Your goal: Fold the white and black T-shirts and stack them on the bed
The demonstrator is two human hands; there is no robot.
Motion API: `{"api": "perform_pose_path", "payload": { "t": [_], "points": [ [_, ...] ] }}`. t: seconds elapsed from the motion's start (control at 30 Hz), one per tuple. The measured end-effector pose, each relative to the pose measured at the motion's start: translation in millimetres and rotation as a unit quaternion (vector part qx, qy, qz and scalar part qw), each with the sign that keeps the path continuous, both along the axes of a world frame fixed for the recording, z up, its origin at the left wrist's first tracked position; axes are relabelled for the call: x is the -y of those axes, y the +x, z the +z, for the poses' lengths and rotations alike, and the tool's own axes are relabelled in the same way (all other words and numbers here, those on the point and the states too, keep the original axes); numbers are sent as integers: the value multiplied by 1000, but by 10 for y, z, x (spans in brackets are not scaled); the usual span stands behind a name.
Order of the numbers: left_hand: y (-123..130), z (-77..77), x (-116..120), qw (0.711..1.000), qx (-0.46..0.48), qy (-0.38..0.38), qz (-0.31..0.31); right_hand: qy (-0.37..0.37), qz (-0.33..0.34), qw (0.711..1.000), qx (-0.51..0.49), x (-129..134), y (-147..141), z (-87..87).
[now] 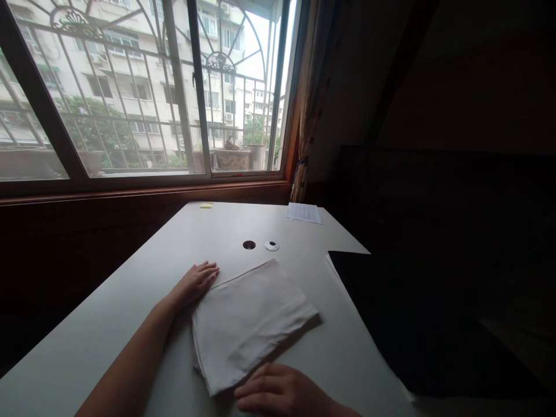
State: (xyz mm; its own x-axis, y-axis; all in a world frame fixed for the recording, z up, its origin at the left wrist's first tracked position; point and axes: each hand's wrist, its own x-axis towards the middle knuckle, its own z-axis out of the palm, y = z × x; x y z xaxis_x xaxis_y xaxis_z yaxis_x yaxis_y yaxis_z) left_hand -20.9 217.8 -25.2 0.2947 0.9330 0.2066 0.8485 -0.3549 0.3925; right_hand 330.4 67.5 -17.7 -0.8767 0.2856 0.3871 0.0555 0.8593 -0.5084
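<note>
A folded piece of white cloth lies at an angle on the white table, its layers showing along the left edge. My left hand rests at the cloth's upper left corner, fingers stretched out flat and pointing right. By the near edge of the cloth lies my right hand, palm down, with its fingers extended to the left. The fingertips are close to the cloth's lower edge; whether they touch it I cannot tell. Neither hand grips anything.
Beyond the cloth, the tabletop has a round cable hole and its loose white cover. Printed paper and yellow sticky notes lie at the far edge. A large black sheet covers the right side. Behind stands a barred window with a curtain.
</note>
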Motion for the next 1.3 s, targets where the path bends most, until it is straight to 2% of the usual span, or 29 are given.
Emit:
{"api": "perform_pose_path", "payload": {
  "t": [0.1, 0.17, 0.23, 0.37, 0.43, 0.57, 0.63, 0.73, 0.8, 0.87, 0.97, 1.07, 1.17, 1.3],
  "points": [
    [9, 32, 0, 996, 74, 42, -9, -43, -112, 993, -1, -11, 233, 256],
    [67, 95, 21, 994, 103, 42, -11, -91, -180, 979, 16, -41, 419, 311],
    [159, 169, 54, 991, 128, 17, -21, -138, -259, 955, 40, -109, 612, 236],
    [347, 278, 121, 987, 151, -41, -42, -204, -396, 893, 65, -343, 933, -55],
    [405, 307, 155, 986, 150, -68, -38, -203, -422, 881, 63, -477, 1020, -118],
    [460, 357, 246, 972, 165, -164, -41, -159, -416, 893, 56, -771, 1047, -57],
    [486, 393, 309, 945, 196, -258, -52, -150, -424, 891, 65, -944, 1020, -24],
    [544, 461, 400, 870, 261, -411, -75, -162, -458, 868, 105, -1212, 955, -26],
    [586, 502, 433, 839, 298, -448, -79, -173, -473, 857, 110, -1368, 891, -41],
    [613, 521, 430, 845, 328, -417, -66, -180, -480, 853, 94, -1488, 811, -49],
    [616, 481, 361, 885, 344, -309, -44, -190, -481, 854, 59, -1599, 688, -40],
    [616, 367, 271, 920, 327, -211, -47, -209, -477, 854, 9, -1637, 606, -13],
    [683, 253, 227, 926, 333, -174, -49, -241, -472, 847, -48, -1606, 588, 33],
    [857, 177, 245, 913, 363, -178, -61, -301, -452, 833, -104, -1489, 614, 135]
  ]
}}
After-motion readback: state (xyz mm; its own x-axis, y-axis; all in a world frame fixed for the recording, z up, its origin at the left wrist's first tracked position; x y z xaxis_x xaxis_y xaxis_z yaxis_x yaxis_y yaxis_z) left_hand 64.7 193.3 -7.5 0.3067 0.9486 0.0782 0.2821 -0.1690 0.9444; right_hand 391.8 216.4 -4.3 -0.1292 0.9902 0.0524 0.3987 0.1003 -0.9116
